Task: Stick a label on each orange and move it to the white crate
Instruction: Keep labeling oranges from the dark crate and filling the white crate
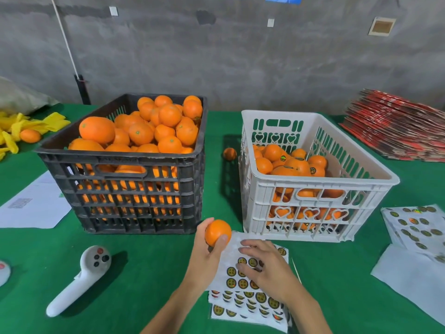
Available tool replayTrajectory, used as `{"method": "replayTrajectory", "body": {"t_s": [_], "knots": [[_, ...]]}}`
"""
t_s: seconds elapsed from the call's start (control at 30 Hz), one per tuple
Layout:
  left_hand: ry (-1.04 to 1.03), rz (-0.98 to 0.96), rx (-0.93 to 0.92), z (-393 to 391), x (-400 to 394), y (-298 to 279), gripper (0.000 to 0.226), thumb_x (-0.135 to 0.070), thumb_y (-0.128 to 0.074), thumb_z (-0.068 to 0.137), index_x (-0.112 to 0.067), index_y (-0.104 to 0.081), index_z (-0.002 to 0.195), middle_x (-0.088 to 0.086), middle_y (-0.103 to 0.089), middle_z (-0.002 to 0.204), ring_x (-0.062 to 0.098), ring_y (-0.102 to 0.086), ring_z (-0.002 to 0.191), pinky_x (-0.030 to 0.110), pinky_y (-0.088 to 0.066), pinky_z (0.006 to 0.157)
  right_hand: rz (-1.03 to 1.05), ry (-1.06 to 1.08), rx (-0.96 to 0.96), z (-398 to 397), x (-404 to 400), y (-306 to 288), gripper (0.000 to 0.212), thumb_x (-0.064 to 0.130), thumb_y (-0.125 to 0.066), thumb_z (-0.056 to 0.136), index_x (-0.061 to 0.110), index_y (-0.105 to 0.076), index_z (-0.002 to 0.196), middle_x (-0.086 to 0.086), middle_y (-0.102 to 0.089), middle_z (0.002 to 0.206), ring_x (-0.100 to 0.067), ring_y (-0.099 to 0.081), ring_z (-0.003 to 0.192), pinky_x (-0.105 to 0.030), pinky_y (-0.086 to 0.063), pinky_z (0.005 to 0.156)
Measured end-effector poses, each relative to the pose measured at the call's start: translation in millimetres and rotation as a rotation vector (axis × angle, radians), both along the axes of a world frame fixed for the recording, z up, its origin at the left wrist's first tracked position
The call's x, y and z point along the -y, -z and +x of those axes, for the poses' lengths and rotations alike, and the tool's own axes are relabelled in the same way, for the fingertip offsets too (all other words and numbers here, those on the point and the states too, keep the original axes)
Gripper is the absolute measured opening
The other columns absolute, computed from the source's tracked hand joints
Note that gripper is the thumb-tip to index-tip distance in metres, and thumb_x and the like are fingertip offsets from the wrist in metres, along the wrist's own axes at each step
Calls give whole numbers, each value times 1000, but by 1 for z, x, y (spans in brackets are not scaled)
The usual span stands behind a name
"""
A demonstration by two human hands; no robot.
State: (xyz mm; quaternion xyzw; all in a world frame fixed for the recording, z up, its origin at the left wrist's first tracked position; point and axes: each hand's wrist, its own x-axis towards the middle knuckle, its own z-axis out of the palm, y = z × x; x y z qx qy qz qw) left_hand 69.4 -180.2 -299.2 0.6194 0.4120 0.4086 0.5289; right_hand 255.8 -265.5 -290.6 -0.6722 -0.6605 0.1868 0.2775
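Right hand lies fingers-down on the label sheet, fingertips slightly spread. Left hand grips an orange; it looks round, no clear long axis.

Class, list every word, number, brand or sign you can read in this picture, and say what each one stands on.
No text can be read.
Round labels on the sticker sheets: a gold emblem, too small to read.
Labels on oranges in the white crate: blurred.
Paper left of the black crate: a grey printed block, unreadable.
Stacked red cartons: print too blurred.
White controller: buttons only, no lettering seen.
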Motion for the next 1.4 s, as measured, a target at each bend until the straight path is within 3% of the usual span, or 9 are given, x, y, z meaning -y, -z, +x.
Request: {"method": "replayTrajectory", "body": {"t_s": [0.33,0.6,0.67,0.77,0.83,1.03,1.13,1.23,1.4], "knots": [[-47,18,22,0,-10,9,60,-60,-65,87,-48,-41,140,-10,-53,134,15,-65,116,35,-53,101,178,113,131,-15,-12,-4,26,44,-72,92,32,-77,115,19,-61,120,-8,-51,113,-28,-37,100],[-25,12,13,0,-9,10,48,-47,-66,97,-60,-39,134,-14,-52,133,6,-64,113,23,-48,94,431,21,258,-18,-4,-5,11,27,-80,89,29,-81,100,21,-71,106,-8,-62,94,-27,-44,88],[-10,4,9,0,-9,9,48,-49,-65,96,-62,-38,134,-12,-52,133,3,-63,111,21,-47,92,423,43,35,-24,-1,-11,8,32,-72,95,35,-78,100,24,-72,109,-2,-64,102,-24,-44,93],[3,16,2,0,-11,4,47,-46,-64,99,-57,-37,137,-8,-54,135,8,-64,114,27,-50,98,306,175,-591,-34,-6,-33,13,31,-67,98,39,-76,98,14,-74,108,-11,-67,104,-24,-51,93],[1,28,47,1,-9,-4,46,-42,-64,100,-49,-41,139,-9,-55,135,10,-65,116,35,-53,102,301,183,-728,-41,-14,-44,14,26,-67,98,35,-78,99,9,-74,110,-13,-69,105,-28,-53,93],[-15,28,300,4,3,-48,48,-60,-59,94,-41,-54,137,-6,-60,136,13,-64,124,31,-59,92,453,207,-683,-63,-35,-72,11,20,-71,97,25,-81,100,14,-68,117,-12,-64,114,-25,-54,90],[-36,79,353,3,5,-72,46,-53,-67,92,-36,-55,133,2,-62,133,21,-66,123,38,-61,92,544,234,-610,-67,-37,-90,14,23,-74,94,31,-81,103,21,-62,127,-7,-59,120,-15,-52,87],[-18,108,385,2,2,-97,47,-47,-70,91,-34,-55,133,6,-65,130,25,-68,120,39,-61,91,596,235,-605,-71,-37,-109,17,26,-74,93,32,-80,108,22,-58,135,-7,-58,123,-21,-53,92],[59,154,359,3,-9,-135,50,-53,-66,92,-36,-53,136,-1,-66,132,19,-66,124,35,-59,94,516,176,-830,-60,-36,-148,56,43,-79,88,38,-59,140,21,-61,137,-3,-65,114,-23,-58,88]]}}
